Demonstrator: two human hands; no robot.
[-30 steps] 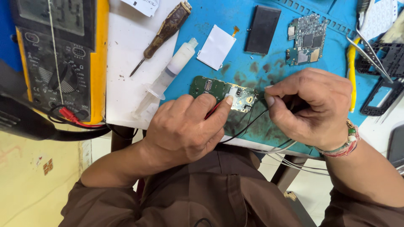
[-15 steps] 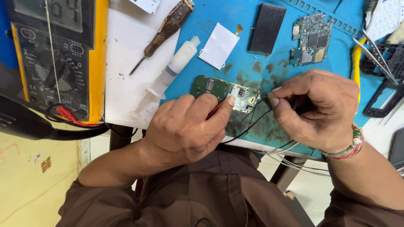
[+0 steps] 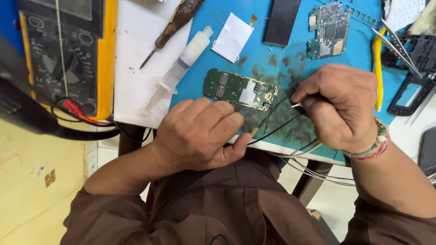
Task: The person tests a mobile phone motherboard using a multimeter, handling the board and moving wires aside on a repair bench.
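Close to the near edge of the blue work mat (image 3: 272,54), both hands work thin black wires (image 3: 277,128). Left hand (image 3: 200,134) curled into a loose fist at the mat's near edge, thumb and fingers pinched on a small pale probe tip with a wire trailing from it. Right hand (image 3: 340,106) clenched around a slim tool or wire end; a short bright metal tip shows past the forefinger, pointing left toward the green circuit board (image 3: 239,89). Board lies flat on the mat, between and slightly beyond the two hands, touched by neither; its right end sits near the metal tip, and whether the two meet cannot be told. Beaded bracelet (image 3: 369,147) on the right wrist. Far left, a yellow-cased multimeter (image 3: 68,54) with a red plug and black leads at its near side. Beside it, a white sheet (image 3: 136,68) carrying a wooden-handled screwdriver (image 3: 175,22) and a plastic syringe (image 3: 181,63) that runs diagonally onto the mat. Further back on the mat: a small white display panel (image 3: 232,37), a dark rectangular piece (image 3: 281,20), and a second, smaller circuit board (image 3: 328,29). Far right: metal tweezers (image 3: 397,43), a yellow-handled tool (image 3: 378,72), and a black phone frame (image 3: 408,93). Mat surface is stained dark around the board.
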